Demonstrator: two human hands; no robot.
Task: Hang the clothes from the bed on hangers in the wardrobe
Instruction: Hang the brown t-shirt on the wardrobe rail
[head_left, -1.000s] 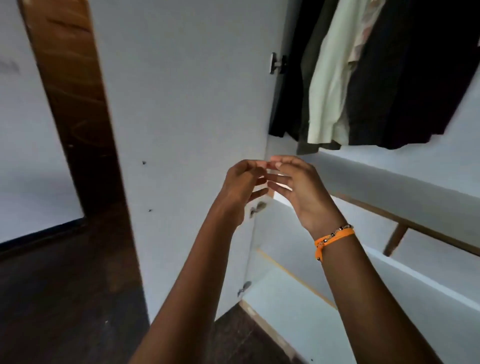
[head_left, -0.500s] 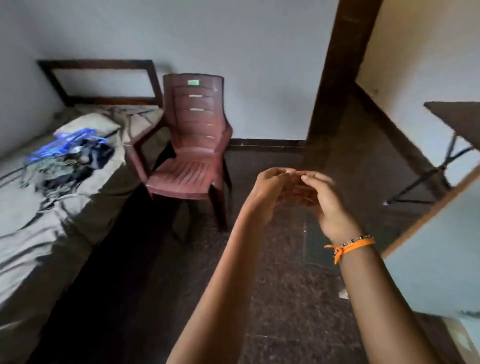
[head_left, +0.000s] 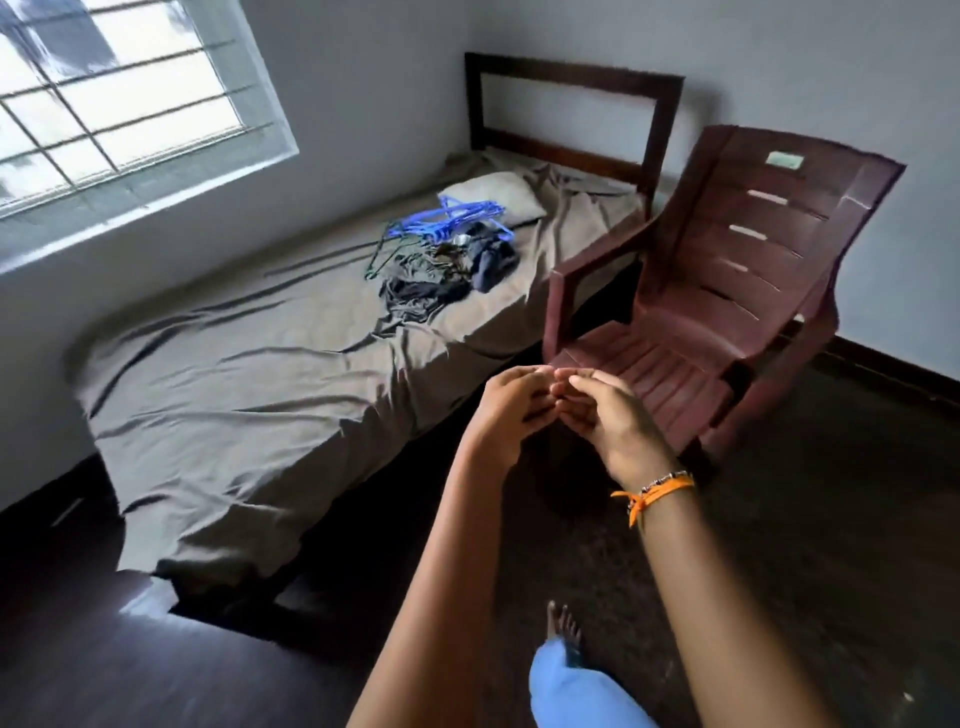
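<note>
Blue hangers (head_left: 457, 221) lie tangled with the dark clothes (head_left: 447, 270) near the pillow (head_left: 493, 195) on the bed (head_left: 249, 395), well apart from both hands. The left hand (head_left: 511, 402) and right hand (head_left: 605, 413) touch fingertips, loosely curled, holding nothing. Judging by the tangle, pulling one garment could drag hangers along and drop them on the floor.

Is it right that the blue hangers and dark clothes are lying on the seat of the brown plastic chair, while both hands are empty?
Not quite. The head view shows the blue hangers and dark clothes lying on the bed, near the pillow; the chair seat is bare. The left hand and right hand do hold nothing, fingertips touching.
</note>
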